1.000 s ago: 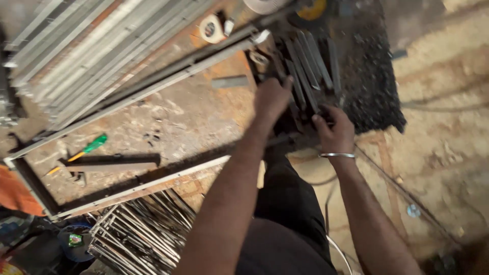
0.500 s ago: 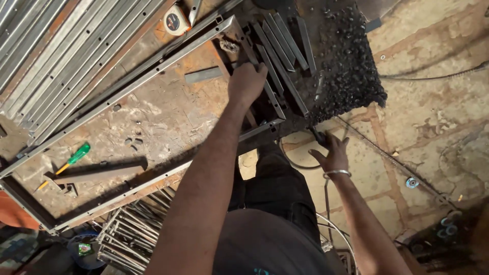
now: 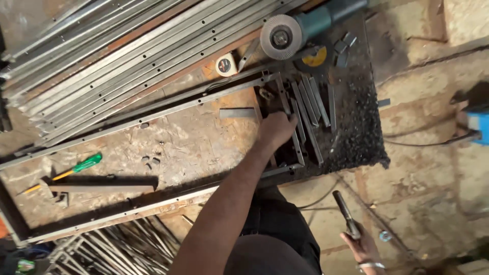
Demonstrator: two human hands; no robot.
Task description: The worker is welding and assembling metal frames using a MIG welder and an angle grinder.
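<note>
My left hand (image 3: 276, 130) reaches over the wooden worktable (image 3: 193, 142) and is closed on the right end of a long rectangular metal frame (image 3: 153, 201), beside several short flat metal strips (image 3: 310, 109). My right hand (image 3: 360, 247), with a bracelet on the wrist, hangs low beyond the table's edge over the floor. It grips a dark cylindrical tool handle (image 3: 347, 214) that points up toward the table. What is at the handle's other end cannot be made out.
An angle grinder (image 3: 285, 33) and a yellow disc (image 3: 316, 57) lie at the table's far end, near a tape measure (image 3: 224, 64). Long perforated metal channels (image 3: 127, 61) are stacked at the left. A green screwdriver (image 3: 76, 168), a dark swarf heap (image 3: 356, 137), wire racks (image 3: 112, 249) and floor cables (image 3: 423, 142) are also here.
My right hand left the strips on the table, dropped to the floor side and now holds the dark handle. My left hand stayed on the frame's end. The view shifted right.
</note>
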